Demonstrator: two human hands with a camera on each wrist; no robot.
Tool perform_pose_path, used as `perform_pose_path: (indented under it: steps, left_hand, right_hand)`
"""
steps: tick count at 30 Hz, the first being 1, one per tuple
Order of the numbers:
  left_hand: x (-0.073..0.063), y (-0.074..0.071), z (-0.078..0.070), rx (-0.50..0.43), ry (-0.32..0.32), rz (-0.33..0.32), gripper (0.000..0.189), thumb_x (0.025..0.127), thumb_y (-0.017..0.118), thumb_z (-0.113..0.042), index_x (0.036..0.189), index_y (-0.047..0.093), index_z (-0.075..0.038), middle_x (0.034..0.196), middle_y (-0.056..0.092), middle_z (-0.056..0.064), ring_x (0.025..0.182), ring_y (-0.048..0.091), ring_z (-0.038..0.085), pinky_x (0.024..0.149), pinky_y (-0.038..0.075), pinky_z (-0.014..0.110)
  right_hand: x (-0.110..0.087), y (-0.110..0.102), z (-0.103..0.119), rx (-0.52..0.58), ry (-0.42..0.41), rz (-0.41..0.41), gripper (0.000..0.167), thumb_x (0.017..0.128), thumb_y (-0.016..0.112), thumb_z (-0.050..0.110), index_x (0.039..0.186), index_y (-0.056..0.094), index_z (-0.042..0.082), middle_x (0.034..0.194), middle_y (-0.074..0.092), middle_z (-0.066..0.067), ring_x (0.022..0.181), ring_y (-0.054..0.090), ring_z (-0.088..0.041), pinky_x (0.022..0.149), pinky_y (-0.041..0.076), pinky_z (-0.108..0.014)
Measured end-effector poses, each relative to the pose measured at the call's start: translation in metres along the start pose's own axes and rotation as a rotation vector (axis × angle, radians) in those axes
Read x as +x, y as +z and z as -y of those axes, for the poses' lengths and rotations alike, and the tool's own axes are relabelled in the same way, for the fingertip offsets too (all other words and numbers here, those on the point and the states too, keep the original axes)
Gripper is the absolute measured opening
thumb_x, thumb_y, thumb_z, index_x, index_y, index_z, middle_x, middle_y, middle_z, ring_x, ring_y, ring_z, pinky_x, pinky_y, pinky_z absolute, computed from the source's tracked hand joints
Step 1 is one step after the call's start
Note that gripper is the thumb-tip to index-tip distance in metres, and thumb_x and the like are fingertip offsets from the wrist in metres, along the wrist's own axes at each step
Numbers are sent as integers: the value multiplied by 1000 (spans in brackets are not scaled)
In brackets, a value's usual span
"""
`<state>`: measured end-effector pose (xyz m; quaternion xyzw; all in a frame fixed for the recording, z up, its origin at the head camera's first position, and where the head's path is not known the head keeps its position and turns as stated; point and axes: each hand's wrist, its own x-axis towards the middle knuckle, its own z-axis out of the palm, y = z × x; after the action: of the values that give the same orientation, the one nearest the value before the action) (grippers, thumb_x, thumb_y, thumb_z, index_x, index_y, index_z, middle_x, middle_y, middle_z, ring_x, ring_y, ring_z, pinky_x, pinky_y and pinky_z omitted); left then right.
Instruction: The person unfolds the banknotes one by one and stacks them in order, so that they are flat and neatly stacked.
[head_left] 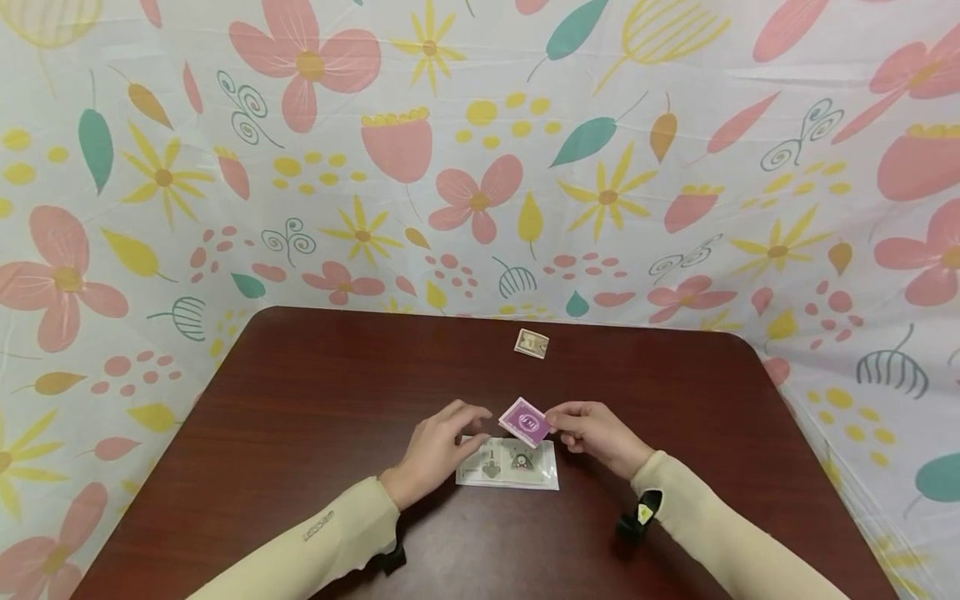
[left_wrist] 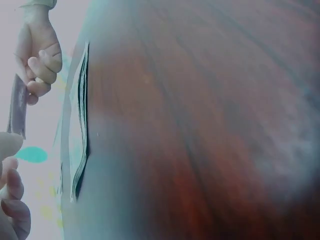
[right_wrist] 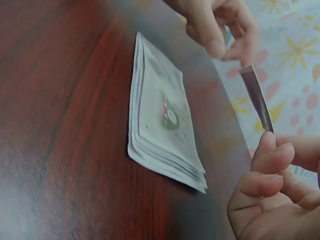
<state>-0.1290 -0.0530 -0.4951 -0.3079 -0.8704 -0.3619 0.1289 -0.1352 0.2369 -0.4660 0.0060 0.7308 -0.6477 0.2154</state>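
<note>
My right hand [head_left: 600,433] pinches the right corner of a small purple card-like piece [head_left: 525,422] with a white border and a pale emblem. In the right wrist view the purple piece [right_wrist: 257,97] appears edge-on, raised above the table. My left hand [head_left: 442,442] hovers just left of it, thumb and fingers spread apart with a gap between them. Under both lies a stack of pale printed sheets [head_left: 517,475] with a small cartoon figure; its layered edges show in the right wrist view. The left thumb overlaps the stack's upper left corner in the head view, but contact cannot be told.
A small brown-and-cream printed piece [head_left: 532,343] lies near the back edge of the dark wooden table [head_left: 337,392]. Behind and beside the table hangs a white floral cloth [head_left: 480,125]. Dark straps [head_left: 641,517] sit at the wrists.
</note>
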Motion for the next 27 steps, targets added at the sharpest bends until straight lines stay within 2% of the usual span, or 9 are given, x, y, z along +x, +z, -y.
perform_pose_path:
  steps: [3, 9, 14, 18, 22, 27]
  left_hand:
    - [3, 1, -3, -13, 22, -23, 31, 92, 82, -17, 121, 72, -17, 98, 66, -7, 70, 56, 4, 62, 47, 20]
    - [4, 3, -5, -69, 68, -47, 22, 92, 81, -15, 113, 75, -18, 101, 68, -8, 76, 60, 2, 64, 48, 17]
    - [5, 4, -6, -75, 91, -60, 14, 93, 80, -12, 105, 77, -19, 100, 70, -9, 77, 60, 0, 65, 48, 15]
    - [6, 5, -6, -84, 109, -84, 13, 92, 81, -12, 102, 78, -19, 99, 71, -9, 78, 61, 1, 66, 48, 15]
    - [7, 5, -6, -152, 85, -100, 12, 90, 82, -12, 99, 78, -18, 102, 69, -7, 80, 61, 6, 66, 49, 18]
    - [11, 7, -6, -256, 11, -89, 7, 92, 80, -13, 97, 77, -17, 100, 70, -6, 83, 61, 6, 67, 50, 20]
  right_hand:
    - [-2, 4, 1, 4, 0, 36, 32, 101, 64, 12, 121, 64, -13, 85, 62, -1, 66, 48, -9, 59, 40, -23]
    - [-5, 9, 1, 9, 28, 96, 34, 103, 63, 16, 123, 65, -11, 80, 56, 0, 67, 47, -9, 61, 39, -23]
    - [-5, 11, -1, 42, 68, 138, 31, 103, 63, 15, 122, 66, -9, 79, 56, 2, 67, 47, -7, 62, 40, -22]
    - [-3, 12, -3, 48, 70, 166, 29, 103, 62, 15, 120, 67, -9, 79, 56, 3, 66, 47, -7, 61, 38, -21]
    - [-2, 14, -3, 20, 47, 171, 29, 102, 63, 15, 118, 68, -9, 77, 56, 2, 65, 46, -8, 59, 36, -22]
    - [-2, 18, -1, -102, -4, 136, 29, 101, 66, 16, 116, 69, -8, 82, 59, -1, 64, 45, -10, 59, 37, -24]
